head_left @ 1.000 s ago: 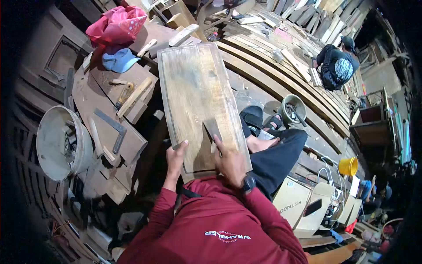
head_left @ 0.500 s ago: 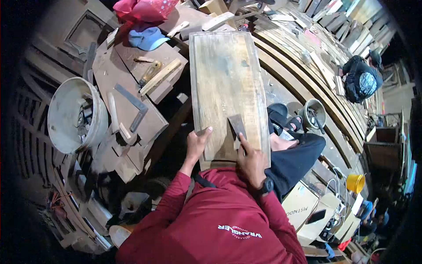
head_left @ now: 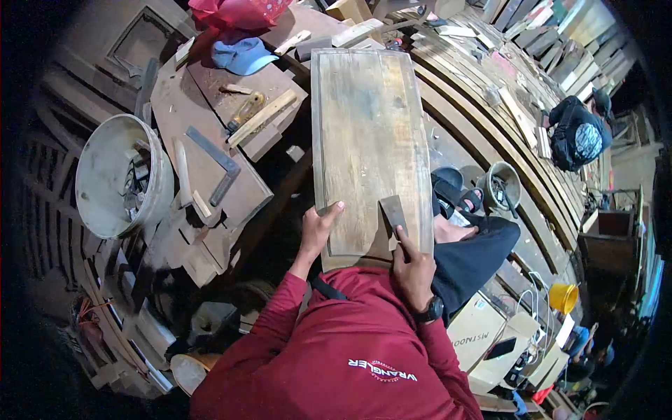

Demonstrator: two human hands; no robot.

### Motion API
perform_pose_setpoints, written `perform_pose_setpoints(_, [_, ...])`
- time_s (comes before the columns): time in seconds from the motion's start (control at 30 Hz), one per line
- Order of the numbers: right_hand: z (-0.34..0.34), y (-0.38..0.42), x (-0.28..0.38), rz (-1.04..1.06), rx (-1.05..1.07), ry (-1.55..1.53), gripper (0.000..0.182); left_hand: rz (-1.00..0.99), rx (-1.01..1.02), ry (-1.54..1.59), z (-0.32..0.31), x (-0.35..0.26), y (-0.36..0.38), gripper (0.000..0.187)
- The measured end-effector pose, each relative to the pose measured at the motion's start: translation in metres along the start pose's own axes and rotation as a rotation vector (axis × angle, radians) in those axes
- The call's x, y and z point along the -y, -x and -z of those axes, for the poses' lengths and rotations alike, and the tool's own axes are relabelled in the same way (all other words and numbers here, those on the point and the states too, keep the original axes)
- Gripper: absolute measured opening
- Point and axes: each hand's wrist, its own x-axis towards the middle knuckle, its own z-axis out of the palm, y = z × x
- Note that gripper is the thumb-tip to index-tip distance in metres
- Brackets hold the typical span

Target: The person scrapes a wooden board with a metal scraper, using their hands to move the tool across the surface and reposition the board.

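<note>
A long wooden panel [head_left: 371, 126] with a raised border lies lengthwise in front of me, its near end against my shirt. My left hand [head_left: 318, 227] grips the panel's left edge near that end, thumb on top and the other fingers partly hidden beneath. On the right, my right hand [head_left: 414, 271] is closed around a putty knife [head_left: 393, 212], index finger stretched along it. The flat metal blade rests on or just over the panel's lower right part; its handle is hidden in the hand.
Left stands a board surface with a metal square [head_left: 215, 161], a wooden-handled tool [head_left: 245, 112] and a blue cap [head_left: 243, 57]. A white bucket [head_left: 91, 175] holds scraps. Right are a smaller bucket [head_left: 502, 183], long curved planks [head_left: 490, 126], a cardboard box [head_left: 477, 325] and another person [head_left: 577, 129].
My right hand has drawn the putty knife slightly toward me and to the right over the panel. The left hand keeps its place on the edge. The whole view has shifted a little.
</note>
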Motion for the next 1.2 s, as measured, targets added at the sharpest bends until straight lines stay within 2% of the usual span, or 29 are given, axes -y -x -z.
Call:
perform_pose_setpoints(0.07, [0.001,-0.009,0.002,-0.089,0.041,-0.019,0.044,-0.006,0.064,0.125,0.002,0.007,-0.002,0.053])
perform_pose_setpoints(0.1, [0.001,-0.017,0.003,-0.010,-0.009,-0.037,0.040,0.044,0.054,0.287,0.003,0.009,-0.002,0.056])
perform_pose_setpoints(0.17, [0.003,-0.026,0.011,-0.081,0.058,-0.029,0.040,0.141,0.037,0.602,0.009,0.014,-0.007,0.062])
perform_pose_setpoints(0.2, [0.004,-0.028,0.015,-0.116,0.092,-0.025,0.040,0.216,0.148,0.705,0.030,0.053,-0.032,0.063])
perform_pose_setpoints(0.23, [-0.004,-0.027,0.006,0.018,-0.006,-0.036,0.044,0.224,0.045,0.775,0.040,0.059,-0.043,0.060])
perform_pose_setpoints(0.27, [-0.005,-0.026,0.006,0.004,0.004,-0.031,0.045,0.235,-0.058,0.843,0.045,0.062,-0.056,0.058])
perform_pose_setpoints(0.37, [-0.007,-0.022,0.006,0.010,0.006,-0.014,0.045,0.393,-0.367,1.168,0.050,0.136,-0.135,0.059])
perform_pose_setpoints(0.43, [-0.009,-0.021,0.001,0.058,-0.015,-0.020,0.045,0.200,-0.147,0.634,0.016,0.098,-0.072,0.062])
perform_pose_setpoints(0.5, [-0.012,-0.022,-0.005,0.098,-0.035,-0.027,0.046,0.170,0.058,0.446,0.008,0.087,-0.069,0.064])
perform_pose_setpoints(0.6, [-0.005,-0.022,0.004,0.069,-0.025,-0.027,0.046,0.387,0.340,0.682,0.042,0.125,-0.142,0.066])
perform_pose_setpoints(0.63, [0.000,-0.027,0.013,0.072,-0.044,-0.050,0.045,0.416,0.327,0.695,0.039,0.125,-0.149,0.066])
perform_pose_setpoints(0.67, [0.011,-0.027,0.023,-0.234,0.207,-0.071,0.040,0.424,0.295,0.686,0.033,0.127,-0.150,0.066])
perform_pose_setpoints(0.77, [-0.010,-0.022,-0.002,0.049,-0.054,-0.099,0.041,0.435,0.283,0.616,0.014,0.127,-0.135,0.067])
perform_pose_setpoints(0.8, [-0.005,-0.022,0.003,-0.006,-0.002,-0.007,0.044,0.445,0.291,0.595,0.011,0.126,-0.130,0.067])
perform_pose_setpoints(0.87, [-0.001,-0.021,0.007,-0.083,0.075,-0.033,0.046,0.470,0.319,0.561,0.009,0.122,-0.127,0.067])
perform_pose_setpoints(1.07, [-0.016,-0.014,-0.006,-0.014,0.039,-0.137,0.049,0.505,0.332,0.513,0.015,0.122,-0.129,0.067])
perform_pose_setpoints(1.2, [-0.005,-0.015,0.004,0.025,0.020,-0.056,0.052,0.532,0.349,0.476,0.021,0.124,-0.122,0.067])
